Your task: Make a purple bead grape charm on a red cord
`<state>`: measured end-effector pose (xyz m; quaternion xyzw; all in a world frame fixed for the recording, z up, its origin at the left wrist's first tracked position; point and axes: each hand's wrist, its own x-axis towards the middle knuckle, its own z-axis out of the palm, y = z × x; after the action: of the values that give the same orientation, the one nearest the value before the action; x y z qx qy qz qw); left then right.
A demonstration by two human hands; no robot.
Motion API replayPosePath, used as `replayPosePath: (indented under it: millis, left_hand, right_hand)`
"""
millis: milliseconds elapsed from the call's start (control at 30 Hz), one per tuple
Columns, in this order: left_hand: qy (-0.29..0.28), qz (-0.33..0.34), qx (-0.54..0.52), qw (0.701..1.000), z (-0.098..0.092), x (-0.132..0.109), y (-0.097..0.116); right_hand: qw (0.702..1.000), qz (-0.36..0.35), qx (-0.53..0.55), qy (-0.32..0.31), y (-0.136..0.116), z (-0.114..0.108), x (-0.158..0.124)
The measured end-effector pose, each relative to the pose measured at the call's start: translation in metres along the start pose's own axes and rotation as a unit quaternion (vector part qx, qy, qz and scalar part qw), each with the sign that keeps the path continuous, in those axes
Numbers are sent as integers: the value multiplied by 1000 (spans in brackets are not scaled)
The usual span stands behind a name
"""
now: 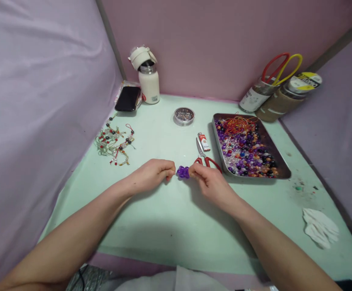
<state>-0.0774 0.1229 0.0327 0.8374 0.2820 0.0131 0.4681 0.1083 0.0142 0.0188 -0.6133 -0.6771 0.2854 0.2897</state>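
Note:
A small cluster of purple beads point(182, 172) hangs between my two hands over the pale green table point(164, 226). My right hand point(208, 181) pinches the cluster at its right side, fingers closed. My left hand point(153, 174) is curled shut just left of the beads, its fingertips pinched together as if on a thread too thin to see. Red-handled scissors point(204, 157) lie right behind my right hand. A metal tray point(280, 161) full of mixed coloured beads and red cord sits to the right.
Finished beaded strings point(115, 141) lie at the left. A red lighter point(204, 142), a round spool tin point(184, 115), a white flask point(148, 81), a black phone point(128, 98), jars with scissors point(280, 95) and a crumpled white tissue point(320, 227) stand around. Purple fabric walls enclose the table.

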Motion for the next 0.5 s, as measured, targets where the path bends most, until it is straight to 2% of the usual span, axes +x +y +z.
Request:
replayPosePath:
  millis: [200,367,500]
  left_hand:
    - [56,-24,11,998,5,0,5]
    - [103,0,118,988,18,2,4]
    - [96,25,183,978,26,3,2]
  right_hand:
    - [998,20,53,34,-3,-2,1]
    - [998,9,52,41,-4,1,1]
    - [998,7,31,50,-5,2,0]
